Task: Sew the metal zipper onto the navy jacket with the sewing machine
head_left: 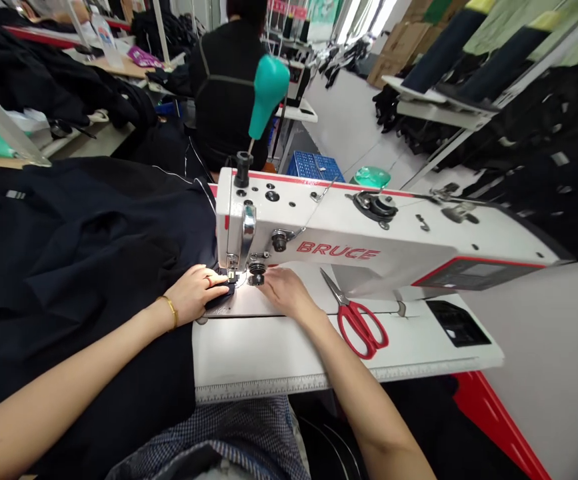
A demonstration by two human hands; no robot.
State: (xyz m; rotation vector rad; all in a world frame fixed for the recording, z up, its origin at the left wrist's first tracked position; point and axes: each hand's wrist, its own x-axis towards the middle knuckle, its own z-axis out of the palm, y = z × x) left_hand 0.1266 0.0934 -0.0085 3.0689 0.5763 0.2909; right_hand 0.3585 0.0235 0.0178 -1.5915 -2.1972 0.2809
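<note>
A white sewing machine (339, 233) marked BRUCE stands before me, its needle area lit. My left hand (196, 293), with a yellow bracelet at the wrist, lies on dark navy fabric (169, 227) just left of the presser foot (232, 275). Its fingers stretch toward the foot and press the cloth from above. To the right of the needle, my right hand (286, 291) rests on the machine bed under the arm. A round black knob and the machine head hide its fingertips, so any hold there is unclear. Red-handled scissors (356, 320) lie right of that hand, blades pointing away.
A ruler strip (269, 387) runs along the table's front edge. A teal-handled screwdriver (267, 93) stands upright on the machine head. Behind it sits a person in black (229, 93). A blue basket (316, 165) is beyond the machine; dark garments (543, 153) pile at right.
</note>
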